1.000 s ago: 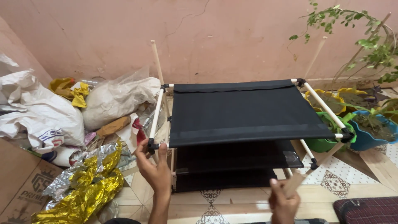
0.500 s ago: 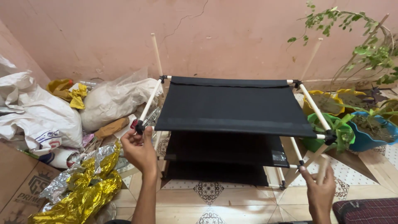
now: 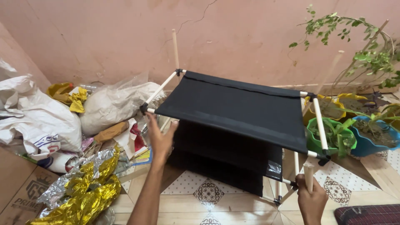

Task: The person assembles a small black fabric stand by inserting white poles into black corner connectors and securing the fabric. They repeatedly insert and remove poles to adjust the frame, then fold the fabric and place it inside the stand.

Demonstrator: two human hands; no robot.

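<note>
rack (image 3: 237,112) between hands: left hand (image 3: 160,137) beneath corner, right hand (image 3: 310,198) gripping pole.

Left hand (image 3: 160,139) under black fabric rack (image 3: 237,106), right hand (image 3: 311,200) gripping pole (image 3: 308,175)

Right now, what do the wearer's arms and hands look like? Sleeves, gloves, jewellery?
Both bare. The left hand and its forearm show no sleeve, glove, watch or ring. The right hand is likewise ungloved with no visible ring; only its wrist is in frame, uncovered.

Bags (image 3: 112,106) crowd left; pots (image 3: 333,133) right; floor (image 3: 208,196) free.
</note>
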